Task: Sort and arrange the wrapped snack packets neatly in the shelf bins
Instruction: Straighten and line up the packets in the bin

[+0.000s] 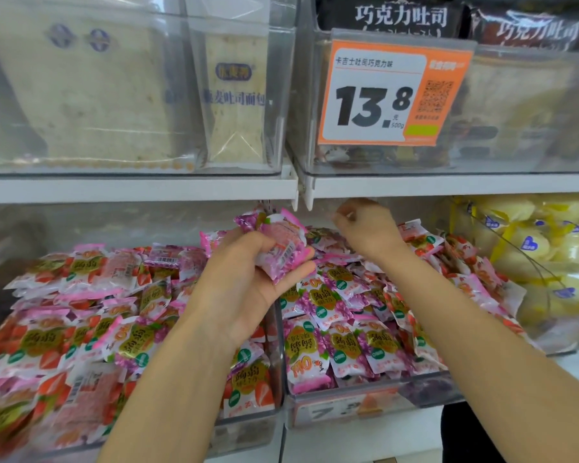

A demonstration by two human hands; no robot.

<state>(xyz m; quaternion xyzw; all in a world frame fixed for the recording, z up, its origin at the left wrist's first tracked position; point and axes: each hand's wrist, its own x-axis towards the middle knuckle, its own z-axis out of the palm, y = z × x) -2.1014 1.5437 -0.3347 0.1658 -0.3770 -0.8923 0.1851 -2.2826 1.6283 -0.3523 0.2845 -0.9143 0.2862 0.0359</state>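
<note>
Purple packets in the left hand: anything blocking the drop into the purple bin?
Nothing visible. The left hand holds the purple packets over the left edge of the purple bin, whose top is open. The right hand is at the bin's back, clear of the front.

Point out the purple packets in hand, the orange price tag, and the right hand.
purple packets [278, 241]: head view, on the top wrapper's pink middle.
orange price tag [394, 93]: head view, on its white price panel.
right hand [368, 231]: head view, on the hand's middle.
</note>
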